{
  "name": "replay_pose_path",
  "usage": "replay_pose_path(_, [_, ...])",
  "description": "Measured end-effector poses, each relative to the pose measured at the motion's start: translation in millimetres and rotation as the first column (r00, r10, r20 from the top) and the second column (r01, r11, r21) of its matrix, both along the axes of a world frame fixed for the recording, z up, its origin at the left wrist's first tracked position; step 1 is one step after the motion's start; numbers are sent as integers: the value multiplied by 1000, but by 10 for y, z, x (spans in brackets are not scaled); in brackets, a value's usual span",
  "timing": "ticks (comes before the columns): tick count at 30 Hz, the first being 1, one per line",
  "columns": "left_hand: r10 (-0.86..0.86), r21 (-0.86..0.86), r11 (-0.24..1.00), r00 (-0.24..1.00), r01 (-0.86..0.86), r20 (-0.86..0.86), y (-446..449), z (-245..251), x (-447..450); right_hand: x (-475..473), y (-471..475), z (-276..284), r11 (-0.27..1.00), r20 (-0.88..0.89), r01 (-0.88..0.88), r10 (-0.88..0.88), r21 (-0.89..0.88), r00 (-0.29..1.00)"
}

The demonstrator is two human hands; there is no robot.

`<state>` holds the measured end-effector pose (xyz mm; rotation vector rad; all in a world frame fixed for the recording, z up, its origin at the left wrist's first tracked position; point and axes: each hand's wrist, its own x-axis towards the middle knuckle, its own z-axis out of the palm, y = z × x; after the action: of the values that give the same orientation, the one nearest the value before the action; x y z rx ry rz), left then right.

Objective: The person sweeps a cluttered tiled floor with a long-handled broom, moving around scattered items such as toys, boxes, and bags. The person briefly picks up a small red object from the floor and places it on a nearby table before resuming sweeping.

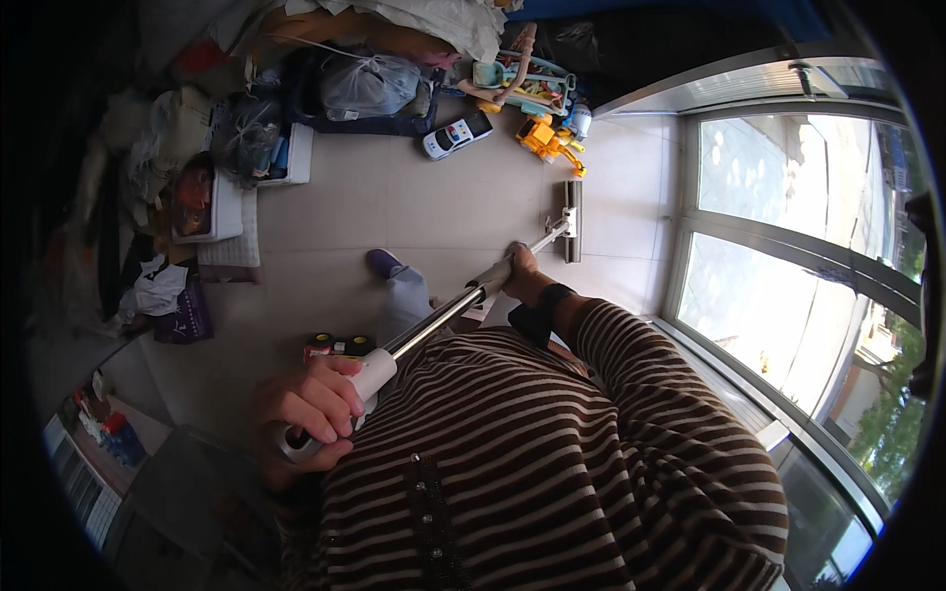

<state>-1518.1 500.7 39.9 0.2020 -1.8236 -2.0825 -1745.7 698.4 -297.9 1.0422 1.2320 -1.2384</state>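
Note:
A sponge mop with a metal pole (436, 321) runs diagonally across my front. My left hand (318, 414) is wrapped around its pale upper handle, close to my waist. Farther down, my right hand (522, 267) grips the lower part of the pole; a dark band circles that wrist. The mop's wide head (573, 221) lies on the tiled floor (458, 199), beyond my right hand and left of the glass door. One foot in a dark shoe (383, 263) shows left of the pole.
A toy police car (458, 136) and a yellow toy excavator (548, 140) stand on the floor ahead. White foam boxes (299, 155), bags and a dark bin (369, 122) crowd the left and far side. A framed glass door (691, 221) borders the right. Another toy vehicle (340, 345) sits near my left hand.

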Motion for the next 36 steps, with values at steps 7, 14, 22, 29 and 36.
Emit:
replay_pose_path(7, [16,-54,998,999,-15,32,-863,45,1299,1030,-1236,-68,992,9,-101,101,78,995])
replay_pose_path(14, [294,-133,949,954,-284,62,-1021,288,1906,1775,-1742,-85,61,-547,-976,835,207,-64])
replay_pose_path(22, [389,-291,891,916,-348,95,-1369,936,1957,2143,-2026,229,600,-268,-748,700,-282,662])
replay_pose_path(29, [27,-66,997,999,-29,-18,-1672,644,1220,1301,-1190,399,842,52,-195,255,-502,966])
replay_pose_path(36, [-357,165,920,934,355,-18,-1258,-473,67,452,-512,139,923,-123,366,-352,118,928])
